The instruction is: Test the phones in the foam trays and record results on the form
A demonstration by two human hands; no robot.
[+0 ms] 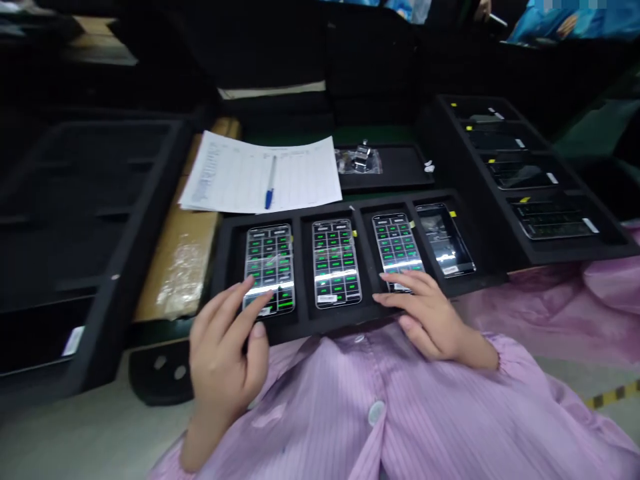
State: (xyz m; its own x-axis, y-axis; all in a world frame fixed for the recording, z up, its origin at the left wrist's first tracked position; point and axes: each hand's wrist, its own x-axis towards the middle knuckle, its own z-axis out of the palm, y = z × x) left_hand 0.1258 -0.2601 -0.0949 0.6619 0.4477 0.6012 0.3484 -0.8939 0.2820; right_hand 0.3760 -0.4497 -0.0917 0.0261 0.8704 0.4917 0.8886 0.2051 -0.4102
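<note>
Left hand [225, 343], fingers loosely extended, touching leftmost green-lit smartphone [269, 263] in black foam tray [305, 325], right hand [433, 317] flat, ungripping, on third lit smartphone [397, 243], white paper form [240, 173] and blue pen [271, 181] behind, second black tray of dark phones [575, 249] at right.

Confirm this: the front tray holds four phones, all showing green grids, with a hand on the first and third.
Not all: the head view shows green grids on three only; the rightmost phone shows none. The left hand and right hand are as said.
</note>
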